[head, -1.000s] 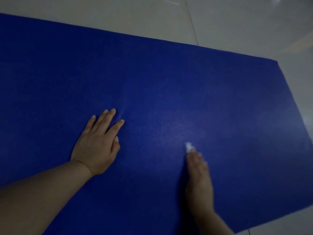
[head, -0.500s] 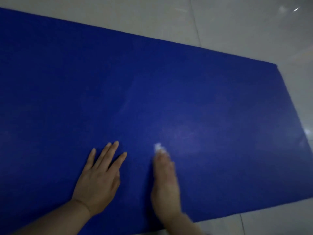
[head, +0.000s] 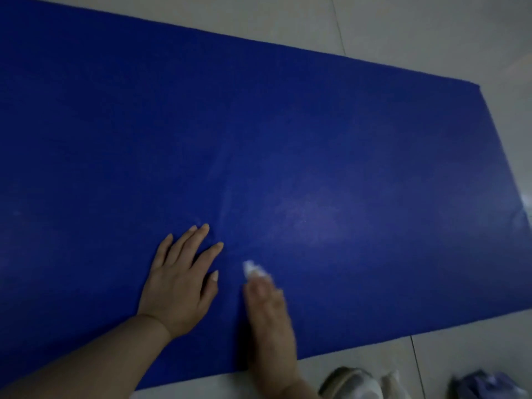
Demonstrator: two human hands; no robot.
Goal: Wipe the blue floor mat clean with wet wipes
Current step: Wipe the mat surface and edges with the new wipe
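Observation:
The blue floor mat (head: 288,133) lies flat on pale floor tiles and fills most of the view. My left hand (head: 180,279) rests on it palm down with straight, spread fingers, near the mat's front edge. Just to its right, my right hand (head: 269,312) lies flat on the mat and is blurred by motion. It presses a white wet wipe (head: 250,266) under its fingertips, and only a small piece of the wipe shows beyond them. A faint damp sheen marks the mat right of the wipe.
Pale floor tiles (head: 403,27) surround the mat. At the bottom right, off the mat, lie a round grey-white object (head: 349,384) and a crumpled bluish-purple thing (head: 486,387), both blurred. The mat's right edge runs down at far right.
My right hand with the wipe has slid left across the mat, ending close beside my left hand. The view has tilted down, so both hands sit lower and the front floor shows.

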